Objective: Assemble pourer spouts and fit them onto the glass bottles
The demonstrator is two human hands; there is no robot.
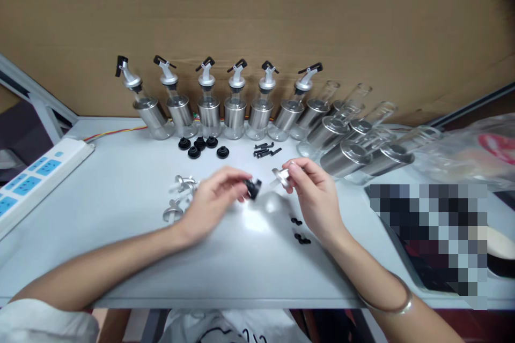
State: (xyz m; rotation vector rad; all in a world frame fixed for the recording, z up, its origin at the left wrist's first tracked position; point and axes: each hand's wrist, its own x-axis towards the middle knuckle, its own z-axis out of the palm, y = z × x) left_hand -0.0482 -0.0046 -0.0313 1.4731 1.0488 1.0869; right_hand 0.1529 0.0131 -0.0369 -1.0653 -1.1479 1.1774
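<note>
My left hand (pixel 217 198) pinches a black ribbed bottle stopper (pixel 253 188) between thumb and fingers, over the middle of the table. Just to its right, my right hand (pixel 316 193) holds a silver pourer spout (pixel 281 178) by one end, its round flange facing the stopper. A small gap separates the two parts. More silver pourer spouts (pixel 173 211) lie left of my left hand, partly hidden by it. Black stoppers (pixel 193 151) sit in a group farther back. Small black lever pieces (pixel 263 151) and tiny black parts (pixel 301 239) rest near my right hand.
Glass oil bottles with steel sleeves and fitted pourers (pixel 208 112) line the back against cardboard (pixel 257 21). Several bottles without pourers (pixel 352 153) crowd the right. A white power strip (pixel 44 177) lies at left, a plastic bag (pixel 475 144) and a pixelated flat object (pixel 426 241) at right.
</note>
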